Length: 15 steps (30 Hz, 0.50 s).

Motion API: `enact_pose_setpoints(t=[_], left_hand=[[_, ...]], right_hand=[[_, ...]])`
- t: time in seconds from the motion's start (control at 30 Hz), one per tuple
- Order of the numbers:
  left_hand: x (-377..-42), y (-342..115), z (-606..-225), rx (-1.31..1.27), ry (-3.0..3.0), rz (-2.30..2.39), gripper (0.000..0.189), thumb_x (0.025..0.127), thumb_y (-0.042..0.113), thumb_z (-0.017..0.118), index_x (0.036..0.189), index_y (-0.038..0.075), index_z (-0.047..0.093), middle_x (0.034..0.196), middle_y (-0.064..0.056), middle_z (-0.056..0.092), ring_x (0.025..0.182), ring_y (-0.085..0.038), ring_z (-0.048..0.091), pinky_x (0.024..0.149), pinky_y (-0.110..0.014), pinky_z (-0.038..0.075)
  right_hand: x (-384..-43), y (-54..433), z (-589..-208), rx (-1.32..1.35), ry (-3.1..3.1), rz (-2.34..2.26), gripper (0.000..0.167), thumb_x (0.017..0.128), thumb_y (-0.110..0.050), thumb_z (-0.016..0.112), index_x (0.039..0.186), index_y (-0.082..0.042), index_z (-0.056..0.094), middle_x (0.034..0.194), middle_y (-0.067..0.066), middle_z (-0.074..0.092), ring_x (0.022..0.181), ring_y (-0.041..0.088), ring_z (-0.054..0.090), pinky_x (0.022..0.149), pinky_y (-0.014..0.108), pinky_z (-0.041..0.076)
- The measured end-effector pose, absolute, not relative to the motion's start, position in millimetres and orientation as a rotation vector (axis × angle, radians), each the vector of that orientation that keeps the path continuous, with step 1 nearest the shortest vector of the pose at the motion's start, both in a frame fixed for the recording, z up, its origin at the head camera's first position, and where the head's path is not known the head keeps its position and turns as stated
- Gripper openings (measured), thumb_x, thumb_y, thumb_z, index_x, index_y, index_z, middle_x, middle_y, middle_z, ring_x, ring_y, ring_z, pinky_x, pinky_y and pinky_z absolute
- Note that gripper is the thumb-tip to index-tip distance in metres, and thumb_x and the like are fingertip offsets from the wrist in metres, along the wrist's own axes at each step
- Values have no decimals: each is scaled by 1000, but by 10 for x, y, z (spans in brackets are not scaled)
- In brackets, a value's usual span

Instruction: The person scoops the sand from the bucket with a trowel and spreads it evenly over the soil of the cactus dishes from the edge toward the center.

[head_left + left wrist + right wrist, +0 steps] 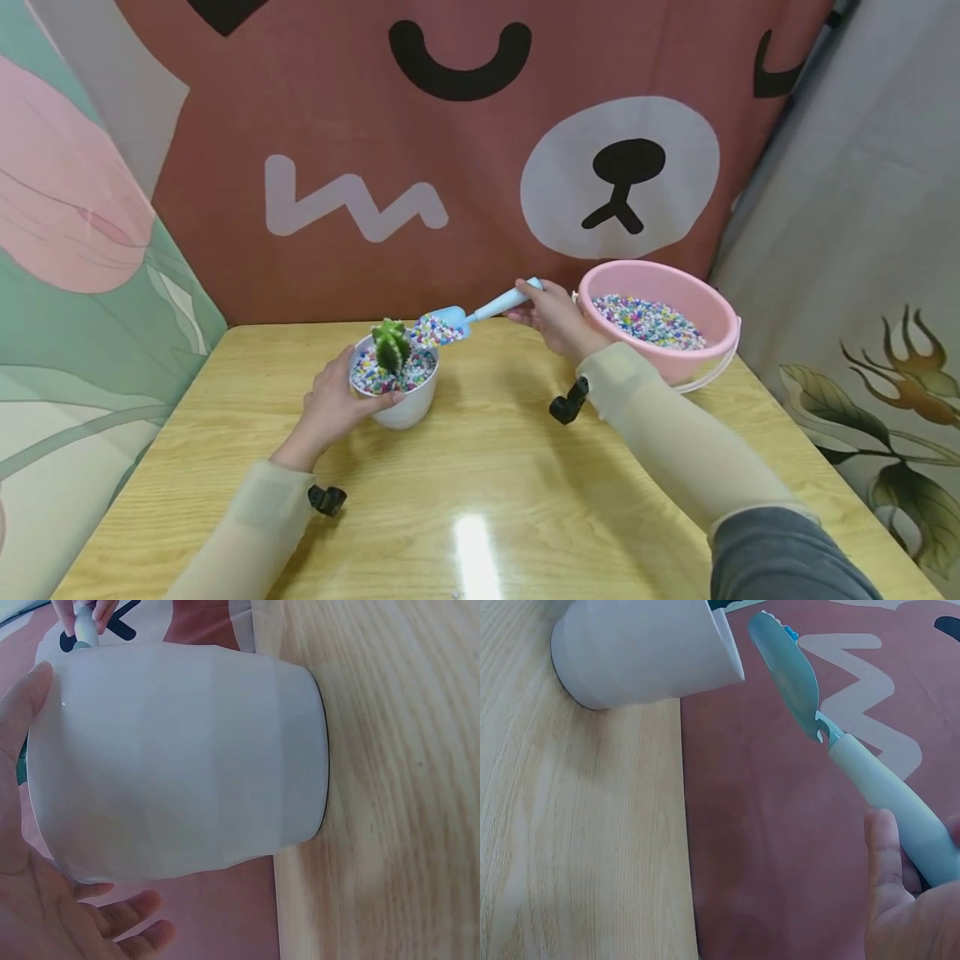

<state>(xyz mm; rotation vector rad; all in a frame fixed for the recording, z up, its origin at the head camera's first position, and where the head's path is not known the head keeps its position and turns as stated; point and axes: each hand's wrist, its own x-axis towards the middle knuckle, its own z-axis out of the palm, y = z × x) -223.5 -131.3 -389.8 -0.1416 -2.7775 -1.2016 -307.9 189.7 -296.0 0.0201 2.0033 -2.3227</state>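
A white pot (408, 408) stands on the table, holding a small green cactus (392, 347) amid multicoloured beads. My left hand (333, 402) holds the pot from its left side, thumb at the near rim; the left wrist view shows the pot's smooth wall (172, 757) and the fingers (131, 915) on its far side. With my right hand (558, 323) I grip a light blue toy shovel (498, 305) by its handle. Its blade (787, 671), loaded with beads (433, 332), is raised beside the cactus at the pot's right rim.
Right of the pot stands a pink bucket (697, 296) partly filled with the same kind of beads (648, 321), its handle (712, 377) hanging down. Behind the wooden table (465, 467) hangs a curtain (480, 167) with a bear pattern. Patterned cloth flanks both sides.
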Motion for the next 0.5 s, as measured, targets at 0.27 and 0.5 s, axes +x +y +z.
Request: enact_pose_setpoints(t=[0.27, 0.5], left_hand=[[-2212, -1303, -3925, -132, -2797, -1198, 119, 82, 57, 82, 163, -1, 17, 162, -31, 27, 146, -52, 23, 108, -74, 19], [-2236, -1312, -3912, -151, -2776, -1201, 117, 82, 57, 82, 163, 0, 19, 161, -29, 29, 146, -52, 25, 107, -75, 19]], right_hand=[[-3083, 1897, -3051, 45, 2021, -2301, 14, 109, -16, 54, 106, -3, 54, 89, 9, 64, 74, 15, 68, 73, 24, 59], [-3061, 1874, -3039, 3, 2060, -2277, 15, 109, -18, 54, 105, -3, 54, 86, 8, 65, 74, 14, 69, 72, 23, 59]])
